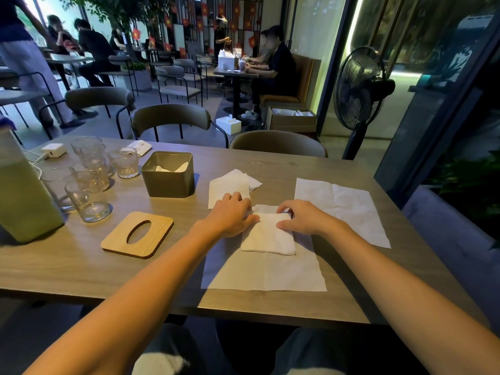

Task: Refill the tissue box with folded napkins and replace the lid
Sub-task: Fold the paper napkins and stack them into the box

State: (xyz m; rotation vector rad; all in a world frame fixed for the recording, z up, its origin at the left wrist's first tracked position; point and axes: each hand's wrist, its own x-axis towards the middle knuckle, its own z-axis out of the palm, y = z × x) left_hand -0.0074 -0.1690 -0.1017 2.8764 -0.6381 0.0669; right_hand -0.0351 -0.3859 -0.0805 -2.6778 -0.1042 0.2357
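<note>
The square grey metal tissue box [167, 182] stood open, only sparsely filled, its slotted wooden lid [116, 239] lying off on the table [81, 269], while the left hand [230, 215] and right hand [303, 217], fingers curled, pinched a folded white napkin [267, 236], so filling and lidding seemingly remained.

On the surface [81, 266] I see the tissue box [167, 180] at the back, glasses [89, 182] left of it, the lid [136, 235] in front. Right of the lid, a folded napkin [267, 236] lies on an open napkin [262, 276]. A second open napkin [343, 207] lies farther right.
</note>
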